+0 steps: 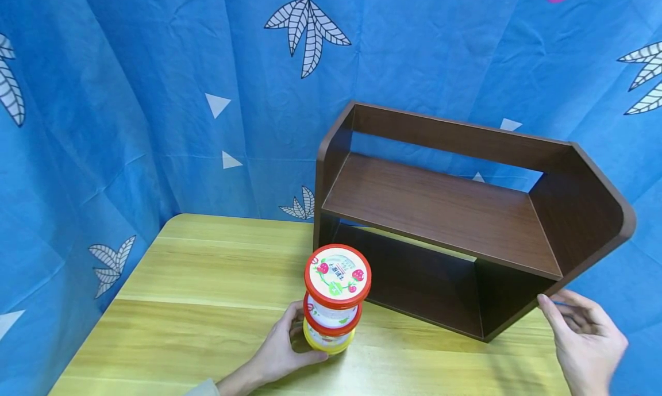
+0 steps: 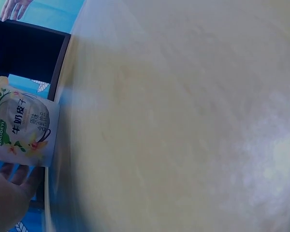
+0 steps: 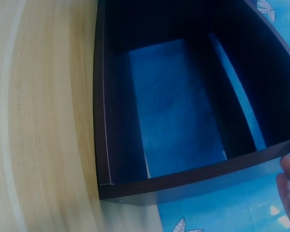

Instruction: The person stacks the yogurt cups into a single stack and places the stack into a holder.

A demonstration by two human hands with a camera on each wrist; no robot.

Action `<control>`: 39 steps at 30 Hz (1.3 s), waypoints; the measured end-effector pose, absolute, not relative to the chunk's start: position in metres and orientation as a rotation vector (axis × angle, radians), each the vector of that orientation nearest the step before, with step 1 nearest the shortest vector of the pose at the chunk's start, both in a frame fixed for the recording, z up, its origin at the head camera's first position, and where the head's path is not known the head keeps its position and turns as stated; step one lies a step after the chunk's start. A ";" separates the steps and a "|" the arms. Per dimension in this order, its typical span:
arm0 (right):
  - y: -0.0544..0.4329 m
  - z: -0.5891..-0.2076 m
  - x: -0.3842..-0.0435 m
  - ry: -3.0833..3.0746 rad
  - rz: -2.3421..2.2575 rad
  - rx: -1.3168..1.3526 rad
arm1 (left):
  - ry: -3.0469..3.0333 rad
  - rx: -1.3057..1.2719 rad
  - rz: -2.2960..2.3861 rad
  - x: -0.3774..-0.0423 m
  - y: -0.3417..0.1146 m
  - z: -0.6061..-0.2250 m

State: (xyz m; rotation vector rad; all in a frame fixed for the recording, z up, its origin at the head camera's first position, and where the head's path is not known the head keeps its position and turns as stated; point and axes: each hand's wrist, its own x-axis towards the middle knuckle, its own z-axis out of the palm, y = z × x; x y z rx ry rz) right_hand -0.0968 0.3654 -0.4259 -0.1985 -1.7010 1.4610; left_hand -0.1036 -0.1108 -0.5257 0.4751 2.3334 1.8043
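Three round tubs with lids stand in a stack left of the brown shelf's front. The top tub [image 1: 337, 274] and the middle tub [image 1: 333, 314] have red lids with strawberry prints; the lowest tub [image 1: 328, 339] has a yellow lid. My left hand [image 1: 281, 350] grips the lowest tub, thumb on the near side and fingers on the far side. Its white printed wall [image 2: 26, 125] shows in the left wrist view; whether its base touches the table is unclear. At the shelf's right side panel, my right hand [image 1: 589, 338] touches the front edge with its thumb, fingers loosely bent outside.
The brown two-tier shelf [image 1: 439, 212] stands angled on the right of the wooden table [image 1: 217, 269], with bare boards inside. A blue curtain [image 1: 258, 97] with leaf prints hangs behind the table and along its left side.
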 end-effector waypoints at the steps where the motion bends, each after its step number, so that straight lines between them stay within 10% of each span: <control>1: 0.365 -0.426 -0.097 -1.697 1.465 -0.200 | 2.335 0.471 1.800 -0.104 -0.111 -0.526; 39: 0.363 -0.422 -0.094 -1.735 1.453 -0.224 | 2.335 0.506 1.827 -0.108 -0.109 -0.521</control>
